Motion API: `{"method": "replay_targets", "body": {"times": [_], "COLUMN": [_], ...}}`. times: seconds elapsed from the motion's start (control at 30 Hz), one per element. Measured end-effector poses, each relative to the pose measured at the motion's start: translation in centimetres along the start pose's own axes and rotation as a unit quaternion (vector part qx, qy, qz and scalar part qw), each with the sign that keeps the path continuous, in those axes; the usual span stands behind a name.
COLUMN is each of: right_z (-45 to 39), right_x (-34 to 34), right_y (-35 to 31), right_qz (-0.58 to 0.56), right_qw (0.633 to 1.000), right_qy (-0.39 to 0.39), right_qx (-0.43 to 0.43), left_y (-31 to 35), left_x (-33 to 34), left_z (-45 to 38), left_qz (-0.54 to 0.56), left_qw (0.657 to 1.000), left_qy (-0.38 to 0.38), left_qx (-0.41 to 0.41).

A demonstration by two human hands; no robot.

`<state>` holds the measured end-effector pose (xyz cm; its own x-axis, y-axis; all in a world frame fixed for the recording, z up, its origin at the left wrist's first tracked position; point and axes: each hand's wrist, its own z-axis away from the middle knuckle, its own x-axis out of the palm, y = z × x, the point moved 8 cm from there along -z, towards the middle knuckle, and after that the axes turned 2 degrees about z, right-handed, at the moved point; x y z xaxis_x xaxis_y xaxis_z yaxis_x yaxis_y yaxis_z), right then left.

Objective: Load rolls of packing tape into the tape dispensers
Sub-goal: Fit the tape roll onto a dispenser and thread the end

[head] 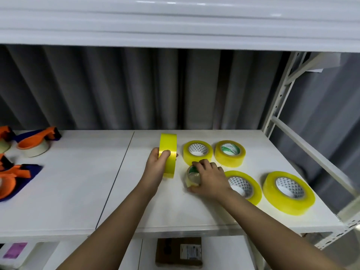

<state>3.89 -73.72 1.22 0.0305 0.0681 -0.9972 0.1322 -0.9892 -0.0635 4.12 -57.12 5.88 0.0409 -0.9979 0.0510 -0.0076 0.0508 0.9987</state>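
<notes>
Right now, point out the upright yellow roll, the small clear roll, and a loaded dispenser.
upright yellow roll (pixel 168 145), head view, on its outer band.
small clear roll (pixel 191 177), head view, on its side wall.
loaded dispenser (pixel 35 142), head view, on its orange shell.

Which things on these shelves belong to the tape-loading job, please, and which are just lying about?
Job: upright yellow tape roll in left hand; small clear roll under right hand; orange-and-blue plastic dispensers.

Lying about: brown cardboard parcel; purple-labelled white box.

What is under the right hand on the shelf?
Under the right hand sits a small clear tape roll with a green-printed core, lying on the white shelf; fingers curl over its top. The hand covers the roll's right side, so its full shape is hidden.
</notes>
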Motion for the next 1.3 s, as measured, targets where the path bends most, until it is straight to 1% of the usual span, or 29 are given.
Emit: {"method": "replay_targets", "body": {"times": [0.1,0.4,0.53,0.67,0.7,0.73,0.8,0.83,0.87,0.9,0.93,0.97,1.0,1.03,1.07,1.17,1.2,1.23,1.27,1.3], "right_z": [-0.2,-0.2,-0.2,-0.2,-0.2,-0.2,0.2,0.6,1.1,1.5,1.6,1.7,1.9,2.0,2.0,1.9,1.9,1.7,1.6,1.4], "right_x": [1.0,2.1,2.4,2.7,2.3,1.4,-1.5,-3.1,-4.5,-5.4,-5.6,-5.4,-5.5,-5.4,-5.3,-4.1,-3.5,-2.8,-2.4,-2.1], "right_y": [-0.5,-1.4,-1.4,-1.2,-1.2,-1.3,-1.3,-0.9,-0.4,-0.2,-0.6,-1.6,-2.4,-3.0,-3.3,-3.3,-3.4,-3.5,-3.6,-3.8], "right_qz": [0.020,0.082,0.091,0.089,0.075,0.048,-0.049,-0.118,-0.215,-0.337,-0.464,-0.573,-0.643,-0.680,-0.703,-0.762,-0.774,-0.777,-0.771,-0.759], "right_qw": [1.000,0.996,0.995,0.996,0.997,0.999,0.992,0.977,0.952,0.917,0.871,0.813,0.762,0.730,0.708,0.641,0.626,0.623,0.630,0.645], "right_qy": [-0.013,-0.018,-0.005,-0.023,-0.016,0.011,0.119,0.178,0.214,0.207,0.147,0.070,0.008,-0.030,-0.050,-0.061,-0.073,-0.083,-0.085,-0.084], "right_qx": [-0.007,-0.022,-0.026,-0.022,-0.021,-0.020,-0.016,0.003,0.026,0.051,0.069,0.075,0.076,0.065,0.056,0.061,0.058,0.046,0.032,0.013], "left_y": [-0.4,-1.1,-0.8,-0.6,-0.7,-0.6,-0.5,-0.5,-0.5,-0.4,-0.2,-0.2,-0.2,-0.2,-0.1,-0.2,-0.4,-0.4,-0.3,-0.1], "left_x": [0.1,0.6,0.9,1.3,1.4,1.5,1.8,2.0,2.1,2.2,2.3,2.6,2.8,3.0,3.2,3.3,3.1,2.9,2.6,2.0], "left_z": [0.2,0.7,0.9,1.1,1.2,1.3,1.5,1.7,1.8,1.9,2.2,2.4,2.7,3.0,3.3,4.1,4.1,4.3,4.4,4.4], "left_qz": [-0.002,-0.007,-0.015,-0.023,-0.025,-0.024,-0.022,-0.024,-0.026,-0.029,-0.031,-0.033,-0.034,-0.035,-0.034,-0.050,-0.057,-0.061,-0.056,-0.041], "left_qw": [1.000,0.999,0.999,0.998,0.998,0.998,0.997,0.996,0.996,0.995,0.995,0.994,0.993,0.992,0.991,0.989,0.989,0.989,0.990,0.993], "left_qy": [-0.008,-0.028,-0.038,-0.055,-0.058,-0.062,-0.069,-0.076,-0.081,-0.082,-0.084,-0.088,-0.092,-0.098,-0.104,-0.123,-0.128,-0.128,-0.119,-0.101], "left_qx": [-0.006,-0.015,-0.003,0.005,0.005,0.007,0.020,0.024,0.031,0.042,0.049,0.053,0.061,0.067,0.073,0.067,0.057,0.050,0.044,0.039]}}
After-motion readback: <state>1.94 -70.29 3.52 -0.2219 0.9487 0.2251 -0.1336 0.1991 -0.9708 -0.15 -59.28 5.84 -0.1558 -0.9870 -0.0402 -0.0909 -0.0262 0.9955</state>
